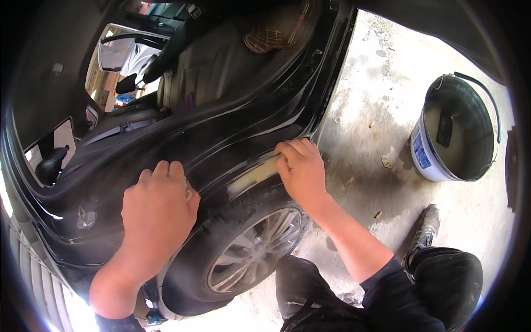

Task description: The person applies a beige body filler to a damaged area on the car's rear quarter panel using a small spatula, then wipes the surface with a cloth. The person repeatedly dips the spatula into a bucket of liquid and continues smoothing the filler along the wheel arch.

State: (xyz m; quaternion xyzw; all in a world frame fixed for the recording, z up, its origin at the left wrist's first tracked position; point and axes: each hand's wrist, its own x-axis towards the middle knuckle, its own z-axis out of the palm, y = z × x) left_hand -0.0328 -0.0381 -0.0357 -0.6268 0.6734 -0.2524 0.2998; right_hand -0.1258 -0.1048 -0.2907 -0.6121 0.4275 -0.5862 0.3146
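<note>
one pale patch (253,178) | between left hand (156,209), right hand (302,172) | left's hold unclear

Floor (351,124) blown out, dim black car (221,138), slight blur, fisheye-bent edges, dark corners

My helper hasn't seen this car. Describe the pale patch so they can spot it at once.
Find the black car, then its silver-spoked wheel. On the arch above that wheel, by the right hand, is the pale patch. Its light yellowish colour stands out from the black around it.
</note>
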